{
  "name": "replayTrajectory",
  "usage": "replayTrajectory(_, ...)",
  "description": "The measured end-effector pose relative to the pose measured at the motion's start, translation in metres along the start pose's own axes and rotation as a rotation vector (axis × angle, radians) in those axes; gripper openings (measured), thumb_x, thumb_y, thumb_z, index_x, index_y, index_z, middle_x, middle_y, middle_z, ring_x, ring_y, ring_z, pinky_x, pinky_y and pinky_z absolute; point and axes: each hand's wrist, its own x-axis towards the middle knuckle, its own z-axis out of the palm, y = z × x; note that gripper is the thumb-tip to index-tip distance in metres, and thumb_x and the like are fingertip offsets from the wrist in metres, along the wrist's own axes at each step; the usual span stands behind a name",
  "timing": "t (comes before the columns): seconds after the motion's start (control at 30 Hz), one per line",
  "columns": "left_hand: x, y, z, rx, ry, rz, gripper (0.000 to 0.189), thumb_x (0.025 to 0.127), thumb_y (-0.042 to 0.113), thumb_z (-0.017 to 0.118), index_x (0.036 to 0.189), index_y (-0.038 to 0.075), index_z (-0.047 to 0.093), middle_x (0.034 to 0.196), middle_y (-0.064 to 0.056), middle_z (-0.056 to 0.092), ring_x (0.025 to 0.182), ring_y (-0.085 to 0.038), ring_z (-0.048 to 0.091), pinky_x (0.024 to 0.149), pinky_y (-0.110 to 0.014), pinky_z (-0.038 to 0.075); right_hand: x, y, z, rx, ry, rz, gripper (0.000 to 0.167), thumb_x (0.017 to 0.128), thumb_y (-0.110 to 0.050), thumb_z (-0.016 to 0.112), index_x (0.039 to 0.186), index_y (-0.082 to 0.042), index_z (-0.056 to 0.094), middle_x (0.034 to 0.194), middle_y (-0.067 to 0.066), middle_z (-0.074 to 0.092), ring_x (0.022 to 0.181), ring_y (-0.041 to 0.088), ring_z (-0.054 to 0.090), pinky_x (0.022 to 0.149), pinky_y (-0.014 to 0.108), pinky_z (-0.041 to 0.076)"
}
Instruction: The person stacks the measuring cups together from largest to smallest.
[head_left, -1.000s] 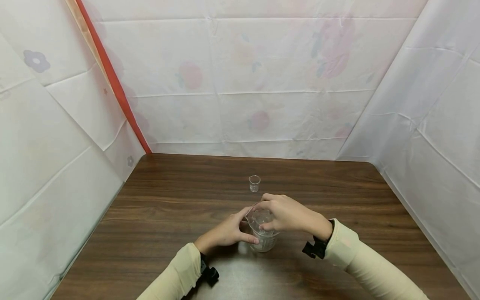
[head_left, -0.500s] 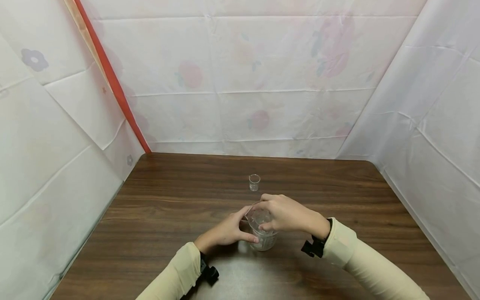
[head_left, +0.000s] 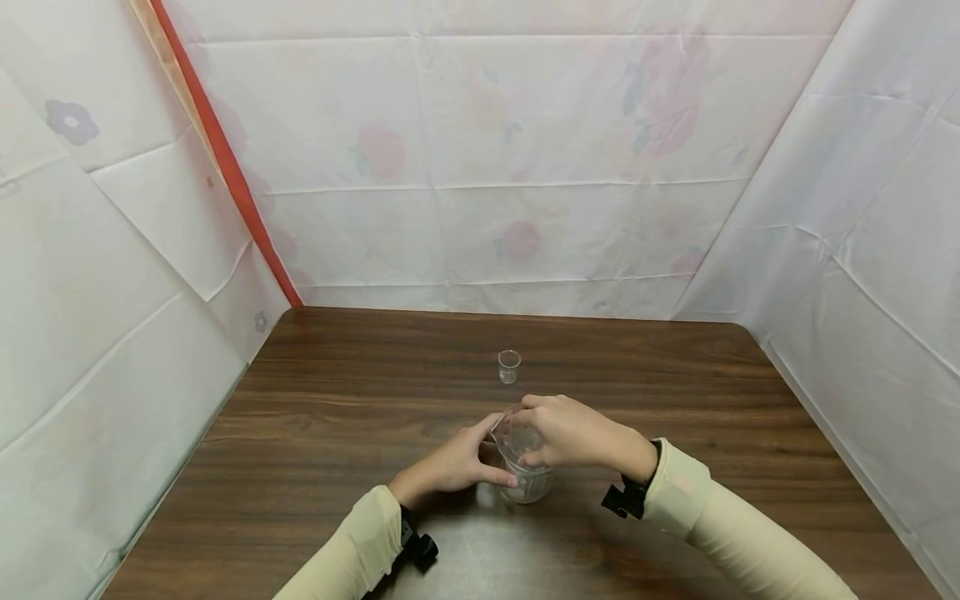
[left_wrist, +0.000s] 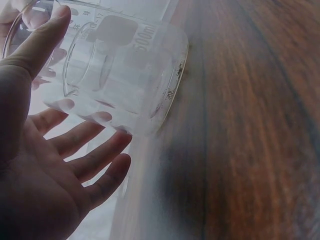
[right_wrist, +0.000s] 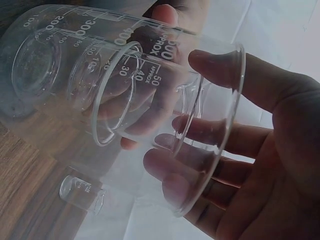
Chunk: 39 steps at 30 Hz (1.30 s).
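A large clear glass beaker (head_left: 528, 487) marked 500 ml stands on the table in the head view. My left hand (head_left: 456, 460) holds its side, thumb in front and fingers behind. My right hand (head_left: 577, 432) reaches into its mouth from above. In the right wrist view its thumb and fingers pinch the rim end of a small beaker (right_wrist: 150, 92) with a scale up to 50. The lower part of this small beaker sits inside a middle-sized beaker (right_wrist: 96, 117), which is within the large one. In the left wrist view the left fingers (left_wrist: 90, 140) lie along the glass.
A tiny clear beaker (head_left: 509, 367) stands upright on the wood-grain table (head_left: 337, 375), behind the large beaker. White patterned sheets (head_left: 465, 150) close off the back and both sides. A red strip (head_left: 225, 158) runs down the back left corner.
My right hand has dipped slightly further down at the large beaker's mouth. The left hand, the large beaker and the tiny beaker have stayed in place.
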Motion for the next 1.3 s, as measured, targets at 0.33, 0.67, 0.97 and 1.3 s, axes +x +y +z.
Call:
replayTrajectory(0.33, -0.0003, -0.0002, 0.0001, -0.004, 0.001, 0.005, 0.091, 0.079, 0.043, 0.079, 0.152, 0.021, 0.03, 0.142, 0.001, 0.055, 0.128, -0.019, 0.053, 0.107, -0.044, 0.043, 0.001, -0.0006, 0.0025, -0.016, -0.011, 0.011, 0.043, 0.079, -0.028, 0.08, 0.117, -0.012, 0.069, 0.108, 0.002, 0.064, 0.087, 0.016, 0.066, 0.079, 0.033, 0.055)
replayTrajectory(0.67, -0.0015, 0.0017, -0.0004, 0.007, 0.003, -0.01, 0.093, 0.079, 0.044, 0.079, 0.153, 0.02, 0.028, 0.144, 0.0, 0.052, 0.13, -0.019, 0.051, 0.108, -0.046, 0.042, 0.0026, -0.0025, 0.0049, -0.051, -0.048, 0.022, 0.047, 0.08, -0.029, 0.079, 0.122, -0.012, 0.067, 0.122, 0.007, 0.065, 0.103, 0.023, 0.067, 0.089, 0.041, 0.055)
replayTrajectory(0.97, -0.0018, 0.0016, -0.0007, 0.001, -0.006, -0.012, 0.094, 0.08, 0.044, 0.078, 0.154, 0.023, 0.025, 0.146, 0.001, 0.05, 0.131, -0.02, 0.05, 0.108, -0.047, 0.042, 0.0048, -0.0043, 0.0057, -0.082, -0.072, 0.021, 0.049, 0.08, -0.03, 0.08, 0.123, -0.011, 0.067, 0.125, 0.011, 0.065, 0.106, 0.025, 0.067, 0.09, 0.041, 0.055)
replayTrajectory(1.3, -0.0018, 0.0009, -0.0004, 0.0, -0.02, -0.029, 0.095, 0.08, 0.047, 0.077, 0.155, 0.024, 0.023, 0.148, 0.004, 0.047, 0.134, -0.018, 0.047, 0.11, -0.046, 0.04, 0.0072, -0.005, 0.0095, -0.104, -0.079, 0.018, 0.049, 0.08, -0.031, 0.08, 0.121, -0.009, 0.068, 0.122, 0.008, 0.066, 0.104, 0.022, 0.067, 0.09, 0.04, 0.055)
